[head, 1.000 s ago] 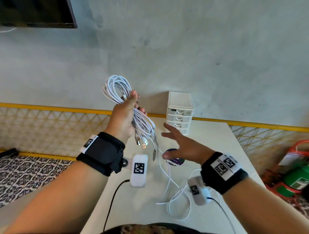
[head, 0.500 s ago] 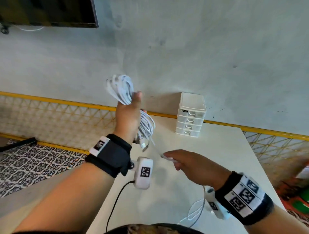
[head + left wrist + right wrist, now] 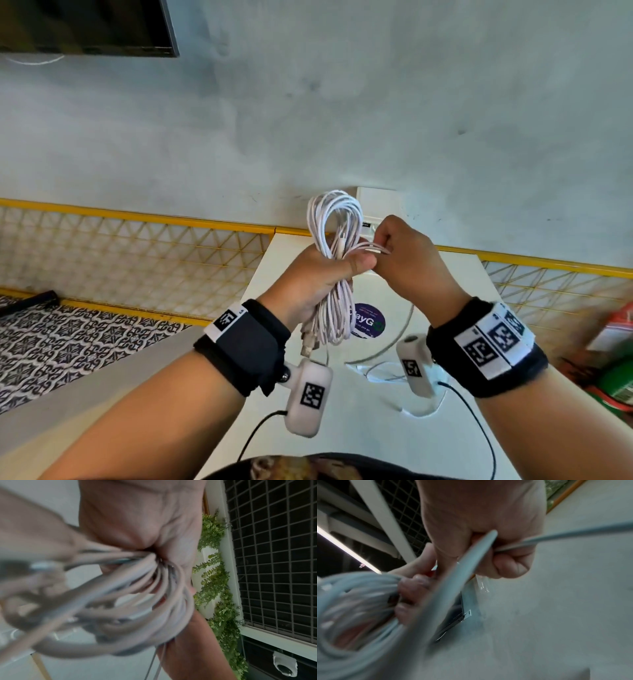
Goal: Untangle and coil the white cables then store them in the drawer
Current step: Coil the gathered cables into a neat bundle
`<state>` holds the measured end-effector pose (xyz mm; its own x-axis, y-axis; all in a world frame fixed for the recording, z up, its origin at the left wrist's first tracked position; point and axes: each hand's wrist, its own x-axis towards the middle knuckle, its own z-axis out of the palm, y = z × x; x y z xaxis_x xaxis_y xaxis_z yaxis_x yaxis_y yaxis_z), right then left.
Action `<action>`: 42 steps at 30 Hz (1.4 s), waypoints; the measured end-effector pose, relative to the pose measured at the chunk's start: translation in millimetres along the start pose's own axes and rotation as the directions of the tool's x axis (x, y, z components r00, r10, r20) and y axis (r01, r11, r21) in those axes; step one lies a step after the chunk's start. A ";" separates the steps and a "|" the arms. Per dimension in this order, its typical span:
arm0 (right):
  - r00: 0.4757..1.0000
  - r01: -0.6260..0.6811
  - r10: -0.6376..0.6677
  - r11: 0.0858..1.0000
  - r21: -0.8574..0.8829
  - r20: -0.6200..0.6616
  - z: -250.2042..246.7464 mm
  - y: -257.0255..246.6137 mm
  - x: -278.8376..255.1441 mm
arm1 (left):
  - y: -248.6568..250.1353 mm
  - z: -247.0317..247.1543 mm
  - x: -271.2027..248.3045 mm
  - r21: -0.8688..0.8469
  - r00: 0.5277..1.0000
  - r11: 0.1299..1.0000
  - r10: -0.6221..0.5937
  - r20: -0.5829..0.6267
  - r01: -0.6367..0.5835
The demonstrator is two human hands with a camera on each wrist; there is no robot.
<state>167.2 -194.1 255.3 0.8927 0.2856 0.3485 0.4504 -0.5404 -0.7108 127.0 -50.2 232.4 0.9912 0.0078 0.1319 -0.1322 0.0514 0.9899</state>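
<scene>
Behind both hands, only the head view shows the drawer unit (image 3: 376,205).

Drawer unit (image 3: 376,202) mostly behind coiled cables (image 3: 334,240), drawers seemingly hidden.

Both raised, the left hand (image 3: 318,274) is fisted, the right hand (image 3: 407,260) pinching.

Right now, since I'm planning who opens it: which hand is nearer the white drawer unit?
Right. The right hand overlaps the drawer unit at its front in the head view; the left hand, gripping the cable coil, sits lower-left.
</scene>
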 end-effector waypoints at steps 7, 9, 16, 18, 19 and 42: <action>0.905 -0.341 0.003 0.605 0.719 0.426 -18.1 66.3 -16.2 | 7.2 -31.5 15.5 -0.241 0.969 0.965 0.044 -0.242 -0.104; 0.908 -0.322 -0.037 0.575 0.752 0.417 -19.2 73.7 -18.1 | 5.4 -37.2 17.5 -0.225 0.963 0.970 0.024 -0.268 -0.087; 0.973 -0.070 -0.151 0.521 0.851 0.172 -7.0 13.2 2.6 | 2.0 -5.1 7.2 -0.044 0.992 0.998 -0.046 -0.120 0.041; 0.987 -0.090 -0.069 0.496 0.864 0.142 -5.8 0.9 10.6 | -0.3 -2.5 6.0 -0.066 0.996 0.997 -0.053 -0.065 0.049; 0.990 -0.116 -0.016 0.500 0.858 0.142 -5.7 -2.0 13.2 | -0.1 -2.8 5.0 -0.080 0.998 0.996 -0.048 -0.041 0.044; 0.912 -0.171 0.150 0.985 0.022 0.382 12.4 97.0 -9.0 | 36.2 -77.6 20.2 -0.548 0.897 0.804 -0.046 -0.440 -0.228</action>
<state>202.6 -239.2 175.6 0.8760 0.4818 -0.0224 0.2904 -0.5640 -0.7730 142.1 29.3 266.8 0.8944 0.4444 0.0503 -0.3333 0.5873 0.7376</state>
